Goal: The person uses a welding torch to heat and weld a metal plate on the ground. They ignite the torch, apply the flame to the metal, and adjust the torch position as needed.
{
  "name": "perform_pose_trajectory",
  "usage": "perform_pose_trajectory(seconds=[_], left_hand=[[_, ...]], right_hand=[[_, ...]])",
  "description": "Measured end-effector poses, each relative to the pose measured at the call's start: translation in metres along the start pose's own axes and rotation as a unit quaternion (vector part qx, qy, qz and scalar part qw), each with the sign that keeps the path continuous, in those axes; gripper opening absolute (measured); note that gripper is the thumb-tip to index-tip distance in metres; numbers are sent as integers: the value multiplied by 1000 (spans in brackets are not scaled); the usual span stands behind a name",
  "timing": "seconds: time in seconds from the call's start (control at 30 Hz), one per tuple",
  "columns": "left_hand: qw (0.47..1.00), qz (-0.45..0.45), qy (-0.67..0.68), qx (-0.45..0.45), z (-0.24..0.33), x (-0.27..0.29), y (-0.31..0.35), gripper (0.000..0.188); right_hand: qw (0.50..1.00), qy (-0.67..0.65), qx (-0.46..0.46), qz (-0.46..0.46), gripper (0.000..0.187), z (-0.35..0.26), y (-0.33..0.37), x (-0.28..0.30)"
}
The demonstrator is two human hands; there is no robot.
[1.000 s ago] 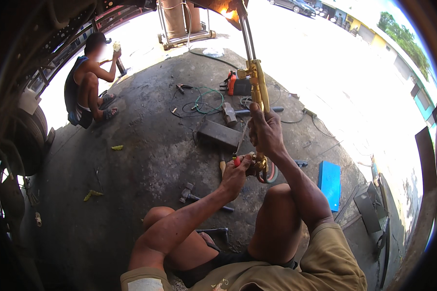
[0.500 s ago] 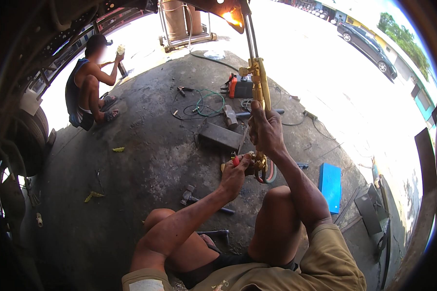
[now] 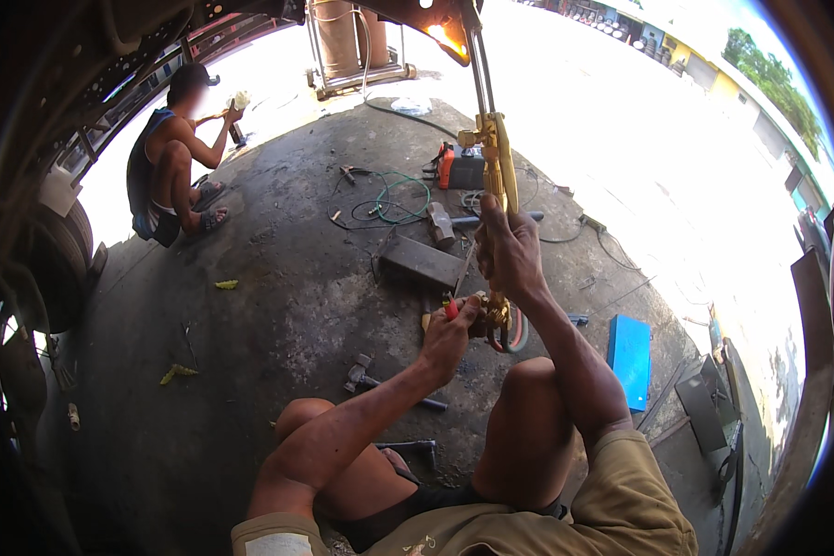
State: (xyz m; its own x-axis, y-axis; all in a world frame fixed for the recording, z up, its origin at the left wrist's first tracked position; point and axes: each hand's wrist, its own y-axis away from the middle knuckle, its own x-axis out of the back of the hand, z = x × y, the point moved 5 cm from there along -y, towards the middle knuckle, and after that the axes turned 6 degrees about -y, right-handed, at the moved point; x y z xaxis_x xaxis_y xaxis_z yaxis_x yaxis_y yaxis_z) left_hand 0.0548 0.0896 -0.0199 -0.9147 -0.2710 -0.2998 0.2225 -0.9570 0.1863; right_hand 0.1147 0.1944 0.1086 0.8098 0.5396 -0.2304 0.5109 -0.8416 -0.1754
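My right hand (image 3: 510, 248) is closed around the handle of a brass cutting torch (image 3: 493, 162), which points up and away from me. At its lower end my left hand (image 3: 447, 341) is closed, with thumb and fingertips at the brass valve (image 3: 493, 315). A small red thing like a lighter (image 3: 450, 306) sticks up from the same hand. Red and green hoses (image 3: 519, 335) loop below the valve. Beyond the torch's long tubes, an orange flame (image 3: 447, 41) glows against a dark metal part overhead; the tip itself is hard to make out.
A person (image 3: 178, 153) squats at the far left, holding something pale. On the concrete lie a sledgehammer (image 3: 440, 224), a steel block (image 3: 422, 264), a hammer (image 3: 360, 372), a blue box (image 3: 628, 361) and an orange-black machine (image 3: 461, 167) with cables. Gas cylinders (image 3: 335, 42) stand behind.
The dark car at the upper right has gone from view. The squatting person's hands have shifted slightly. My hands and the torch hold almost still.
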Motion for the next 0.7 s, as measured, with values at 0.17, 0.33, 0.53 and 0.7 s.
perform_pose_trajectory(seconds=[0.17,0.33,0.53,0.7], left_hand=[[1000,-2,-2,4,2,-5,3,33],[1000,-5,1,-11,5,-10,5,37],[998,10,-57,35,4,-9,1,41],[984,17,-175,19,19,-15,-12,43]], right_hand=[[1000,-12,7,-1,38,8,-1,5],[1000,-9,-6,14,37,7,2,9],[999,18,13,39,45,0,4,11],[997,56,13,55,41,-8,6,25]])
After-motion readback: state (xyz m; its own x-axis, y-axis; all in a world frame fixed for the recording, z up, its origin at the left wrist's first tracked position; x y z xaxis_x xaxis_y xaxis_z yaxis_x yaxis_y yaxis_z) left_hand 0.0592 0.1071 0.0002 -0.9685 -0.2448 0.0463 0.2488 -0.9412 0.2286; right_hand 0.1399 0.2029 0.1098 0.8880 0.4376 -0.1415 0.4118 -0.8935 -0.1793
